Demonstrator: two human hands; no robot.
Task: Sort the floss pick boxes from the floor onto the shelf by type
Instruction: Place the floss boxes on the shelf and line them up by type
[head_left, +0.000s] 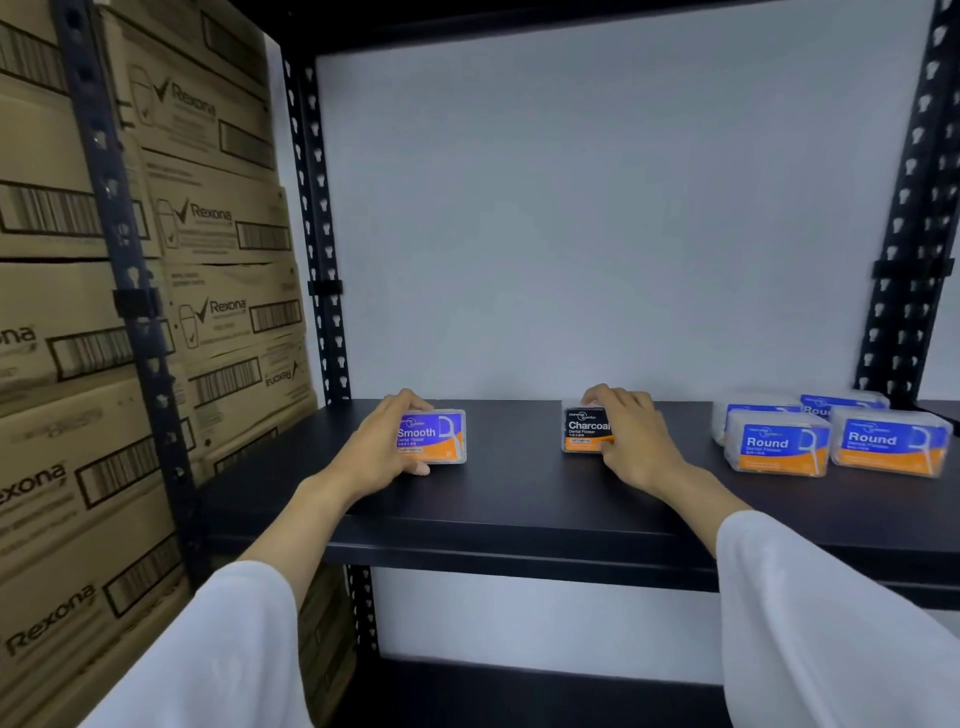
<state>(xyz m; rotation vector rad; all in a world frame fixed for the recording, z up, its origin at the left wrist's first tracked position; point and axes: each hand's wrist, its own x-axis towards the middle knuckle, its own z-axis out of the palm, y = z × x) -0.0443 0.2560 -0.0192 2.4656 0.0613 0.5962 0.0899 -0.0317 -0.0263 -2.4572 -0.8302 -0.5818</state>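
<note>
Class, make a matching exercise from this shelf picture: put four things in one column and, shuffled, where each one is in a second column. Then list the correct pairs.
Column one:
1. Smooth box
2. Charcoal box
3. Round boxes
4. Rexona cartons

Column two:
A. grouped at the right end of the shelf
B. stacked to the left, outside the shelf frame
C. gripped by the left hand
D. gripped by the right hand

Pairs: 1-C, 2-D, 3-A, 4-B

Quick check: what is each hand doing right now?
Left hand: grips the Smooth box on the shelf.
Right hand: fingers curled round the Charcoal box.
</note>
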